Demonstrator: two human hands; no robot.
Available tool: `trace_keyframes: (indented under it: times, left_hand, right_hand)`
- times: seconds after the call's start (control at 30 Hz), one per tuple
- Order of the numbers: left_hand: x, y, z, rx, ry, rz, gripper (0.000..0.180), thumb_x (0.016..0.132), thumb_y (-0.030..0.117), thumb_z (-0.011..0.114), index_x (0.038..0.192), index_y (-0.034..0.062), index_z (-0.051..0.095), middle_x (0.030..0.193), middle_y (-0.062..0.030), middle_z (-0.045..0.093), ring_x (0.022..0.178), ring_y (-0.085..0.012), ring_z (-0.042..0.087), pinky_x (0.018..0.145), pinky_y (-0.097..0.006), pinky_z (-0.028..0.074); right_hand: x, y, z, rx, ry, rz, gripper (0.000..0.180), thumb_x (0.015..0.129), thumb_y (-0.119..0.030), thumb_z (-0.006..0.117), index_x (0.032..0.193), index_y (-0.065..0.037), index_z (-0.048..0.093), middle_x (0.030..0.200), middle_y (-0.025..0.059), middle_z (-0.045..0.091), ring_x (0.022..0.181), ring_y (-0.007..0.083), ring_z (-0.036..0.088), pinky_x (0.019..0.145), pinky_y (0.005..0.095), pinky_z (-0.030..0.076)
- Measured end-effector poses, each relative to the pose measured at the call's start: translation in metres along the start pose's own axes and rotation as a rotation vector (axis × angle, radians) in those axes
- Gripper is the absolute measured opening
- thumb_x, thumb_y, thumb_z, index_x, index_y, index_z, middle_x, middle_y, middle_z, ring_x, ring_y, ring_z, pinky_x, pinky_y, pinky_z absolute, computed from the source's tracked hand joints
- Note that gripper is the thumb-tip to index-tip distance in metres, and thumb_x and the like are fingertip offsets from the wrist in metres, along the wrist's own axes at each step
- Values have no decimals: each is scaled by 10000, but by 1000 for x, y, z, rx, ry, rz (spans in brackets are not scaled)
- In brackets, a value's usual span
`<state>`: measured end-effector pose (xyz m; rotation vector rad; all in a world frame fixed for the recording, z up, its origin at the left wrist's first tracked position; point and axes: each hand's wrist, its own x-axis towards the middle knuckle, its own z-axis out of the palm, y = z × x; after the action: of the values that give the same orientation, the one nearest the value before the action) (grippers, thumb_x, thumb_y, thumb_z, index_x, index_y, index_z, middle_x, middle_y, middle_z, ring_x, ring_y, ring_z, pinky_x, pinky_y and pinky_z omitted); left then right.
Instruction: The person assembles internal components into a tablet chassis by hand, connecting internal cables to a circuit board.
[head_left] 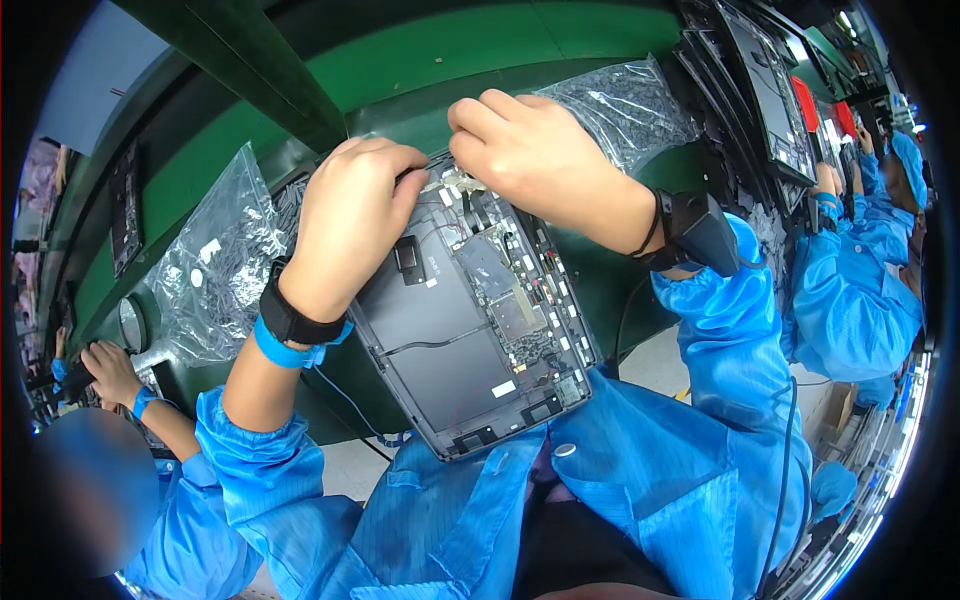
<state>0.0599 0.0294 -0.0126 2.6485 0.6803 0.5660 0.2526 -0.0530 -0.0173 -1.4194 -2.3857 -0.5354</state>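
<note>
Green bench (450,70): tablet (470,330) under fingers (465,125).

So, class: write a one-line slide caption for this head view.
Both hands, left hand and right hand, work the top edge of an opened tablet.

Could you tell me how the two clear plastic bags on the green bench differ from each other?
The left plastic bag lies beside the left hand and shows small white bits through its film; the right plastic bag lies behind the right hand, which covers part of it, and shows no such bits. The left bag shows more of itself. Both are clear, crinkled and rest on the green bench.
</note>
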Motion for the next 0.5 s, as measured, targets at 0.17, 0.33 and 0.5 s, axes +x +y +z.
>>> trace_keyframes:
  times: [0.17, 0.33, 0.5]
  left_hand:
    - [7, 2, 7, 15, 29, 26, 84, 761, 71, 697, 817, 8, 693, 788, -118, 656, 797, -316, 617, 731, -405, 495]
    - [7, 4, 12, 100, 80, 68, 64, 751, 95, 695, 743, 37, 672, 735, -97, 626, 770, -292, 607, 691, -406, 509]
    - [7, 3, 15, 142, 84, 81, 97, 752, 93, 696, 710, 30, 636, 733, -99, 616, 767, -295, 599, 680, -406, 508]
  right_hand:
    - [6, -7, 5, -40, 17, 2, 76, 685, -136, 652, 695, -74, 607, 801, 38, 526, 799, 184, 579, 627, 302, 507]
    - [8, -6, 5, 22, -2, 66, 71, 700, -123, 653, 707, -66, 610, 778, 54, 561, 764, 218, 623, 608, 338, 529]
    - [7, 14, 12, 280, -76, 79, 49, 733, -91, 645, 735, -48, 623, 758, 101, 642, 761, 275, 682, 647, 374, 550]
